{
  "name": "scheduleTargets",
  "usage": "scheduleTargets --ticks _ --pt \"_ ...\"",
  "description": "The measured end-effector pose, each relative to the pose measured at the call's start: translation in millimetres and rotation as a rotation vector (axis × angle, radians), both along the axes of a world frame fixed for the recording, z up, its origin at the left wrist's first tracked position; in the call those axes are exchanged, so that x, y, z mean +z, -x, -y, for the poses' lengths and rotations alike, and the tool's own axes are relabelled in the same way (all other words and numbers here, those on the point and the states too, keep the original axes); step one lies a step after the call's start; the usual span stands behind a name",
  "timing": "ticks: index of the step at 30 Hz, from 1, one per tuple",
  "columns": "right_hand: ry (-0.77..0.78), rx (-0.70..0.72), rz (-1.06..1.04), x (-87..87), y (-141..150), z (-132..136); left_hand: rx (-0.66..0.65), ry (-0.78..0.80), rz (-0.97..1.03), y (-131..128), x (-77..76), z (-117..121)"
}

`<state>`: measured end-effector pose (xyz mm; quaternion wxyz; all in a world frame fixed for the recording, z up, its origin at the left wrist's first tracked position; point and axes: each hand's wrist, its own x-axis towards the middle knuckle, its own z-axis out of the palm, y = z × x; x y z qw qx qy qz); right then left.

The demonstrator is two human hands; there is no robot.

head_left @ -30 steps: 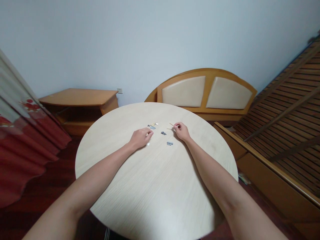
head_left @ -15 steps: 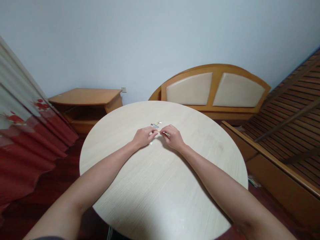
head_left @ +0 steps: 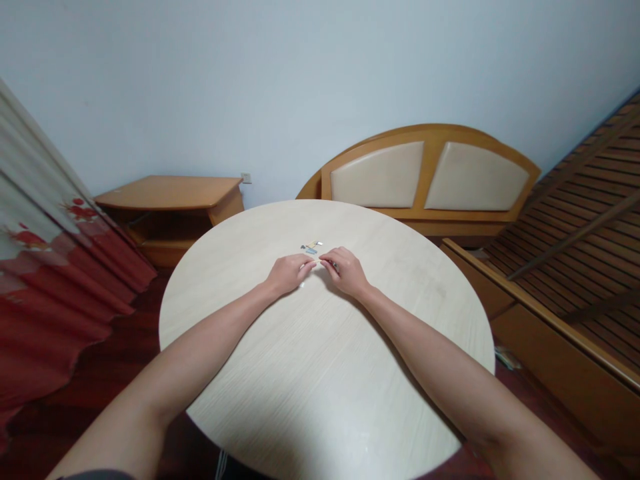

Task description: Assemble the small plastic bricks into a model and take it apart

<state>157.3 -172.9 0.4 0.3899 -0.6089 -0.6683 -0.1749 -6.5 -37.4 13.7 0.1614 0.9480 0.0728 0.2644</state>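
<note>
pale wood-grain on that round table (head_left: 320, 360) you're at, with a soft shine near your edge of it. behind it you've got a plain bluish wall (head_left: 280, 87), a brown cabinet (head_left: 170, 192) off left, a red and white curtain (head_left: 65, 300) beside that, and a headboard (head_left: 377, 177) with cream panels to the right. slatted wood (head_left: 590, 220) leans at far right.

as for the bits: your left hand (head_left: 287, 273) and right hand (head_left: 347, 272) nearly meet over the table, thumb and fingers pinched together on each, on a tiny pale piece (head_left: 319, 261) between them. too small to tell its shape, tbh. just past your fingertips lie a yellow piece (head_left: 312, 244), a white piece (head_left: 320, 243), a flat blue-grey piece (head_left: 311, 251) and a little dark piece (head_left: 303, 247), all close together.
</note>
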Motion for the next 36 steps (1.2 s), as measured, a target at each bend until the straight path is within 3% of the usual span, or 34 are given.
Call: scheduleTargets --ticks 22,36 --pt "0.144 -0.081 0.010 3.7 -2.8 2.4 0.019 -0.054 -0.019 -1.5 -2.3 -1.0" --pt "0.077 -0.078 -0.014 0.6 -6.8 2.0 0.032 -0.011 0.001 -0.1 0.8 2.7"
